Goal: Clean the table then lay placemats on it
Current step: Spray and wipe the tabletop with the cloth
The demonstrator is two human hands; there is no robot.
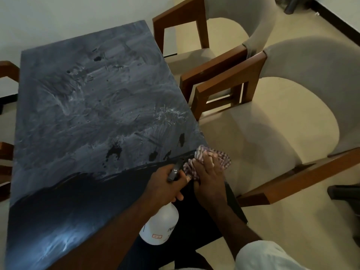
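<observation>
Table: the dark tabletop [78, 114] runs away from you. Most of it carries a greyish, streaky film with dark splash marks, and the band nearest you is plain dark and glossy.
Left hand: your left hand [165, 186] grips the spray bottle [161, 225] at its neck, fingers curled round the black trigger head.
Spray bottle: white and translucent, it hangs tilted below your fist over the near part of the table, nozzle towards the cloth.
Right hand: your right hand [211, 178] holds the checked cloth [224, 158], fingers curled into the bunched fabric. It sits just beside your left hand.
Cloth: it lies at the table's right edge, where the filmy area meets the dark band, and part of it spills past the edge.
Sleeve: a pale sleeve [261, 256] covers your right upper arm.
Near chair: a wood-framed chair with beige upholstery [282, 123] stands close to the table's right side.
Far chair: a second matching chair [224, 26] stands behind it.
Left side: a wooden armrest [7, 69] shows at the table's left edge.
</observation>
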